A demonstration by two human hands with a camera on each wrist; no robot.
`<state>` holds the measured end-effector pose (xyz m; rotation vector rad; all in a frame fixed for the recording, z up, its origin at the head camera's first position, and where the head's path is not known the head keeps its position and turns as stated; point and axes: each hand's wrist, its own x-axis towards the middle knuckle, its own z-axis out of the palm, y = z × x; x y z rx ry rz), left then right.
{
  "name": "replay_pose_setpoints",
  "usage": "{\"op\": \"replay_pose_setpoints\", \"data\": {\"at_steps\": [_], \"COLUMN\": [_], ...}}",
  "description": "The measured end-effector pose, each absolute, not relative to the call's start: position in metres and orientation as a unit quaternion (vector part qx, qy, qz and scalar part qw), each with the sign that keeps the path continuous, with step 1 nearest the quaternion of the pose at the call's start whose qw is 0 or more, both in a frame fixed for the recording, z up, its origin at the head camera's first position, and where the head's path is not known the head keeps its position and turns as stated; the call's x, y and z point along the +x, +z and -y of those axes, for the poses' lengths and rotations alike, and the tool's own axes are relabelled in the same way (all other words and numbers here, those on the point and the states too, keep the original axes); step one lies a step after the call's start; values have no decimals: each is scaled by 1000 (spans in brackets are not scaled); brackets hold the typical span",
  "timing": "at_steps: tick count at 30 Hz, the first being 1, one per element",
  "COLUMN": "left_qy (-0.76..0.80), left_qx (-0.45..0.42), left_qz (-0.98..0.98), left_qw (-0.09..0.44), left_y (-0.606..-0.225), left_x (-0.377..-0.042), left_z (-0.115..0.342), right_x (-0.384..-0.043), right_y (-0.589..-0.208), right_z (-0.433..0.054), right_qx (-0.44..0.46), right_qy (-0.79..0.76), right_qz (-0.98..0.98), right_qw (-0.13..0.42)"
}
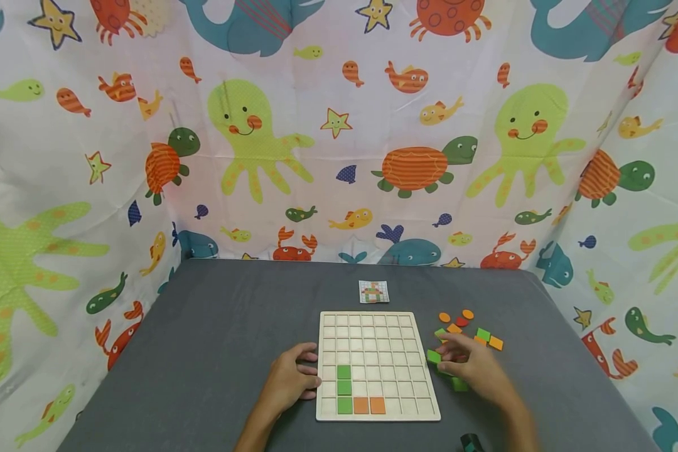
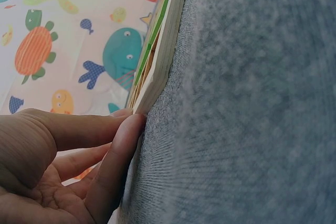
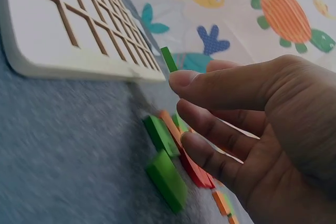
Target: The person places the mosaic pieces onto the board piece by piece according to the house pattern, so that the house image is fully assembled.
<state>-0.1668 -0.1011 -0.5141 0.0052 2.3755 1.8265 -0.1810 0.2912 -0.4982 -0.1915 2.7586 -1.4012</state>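
Observation:
My left hand (image 1: 287, 380) is at the left edge of a pale wooden grid board (image 1: 377, 315). In the left wrist view its thumb and a finger meet at the board's edge (image 2: 160, 74), pinching it. My right hand (image 1: 474, 364), just right of the board, pinches a green square tile (image 1: 434, 356) between thumb and fingers; only part of that tile (image 3: 169, 60) shows in the right wrist view. On the board lie a column of green tiles (image 1: 344, 387) and two orange tiles (image 1: 361, 405) along the bottom row.
Loose green, orange and red pieces (image 1: 462, 321) lie right of the board, some hidden beneath my right hand. A small pattern card (image 1: 374, 292) is behind the board. A dark object (image 1: 471, 442) is at the front edge. A sea-animal curtain (image 1: 339, 157) surrounds the grey table (image 1: 248, 314).

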Motion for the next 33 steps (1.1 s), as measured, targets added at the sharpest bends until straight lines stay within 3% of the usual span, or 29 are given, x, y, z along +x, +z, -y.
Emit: {"op": "replay_pose_setpoints", "data": {"at_steps": [33], "left_qy": [610], "left_qx": [0], "left_qz": [-789], "left_qw": [76], "left_y": [-514], "left_x": [-167], "left_z": [100], "right_x": [-186], "right_y": [-507], "right_z": [-233], "right_qx": [-156], "right_qy": [-465], "right_qz": [-868], "right_qw": [72]}}
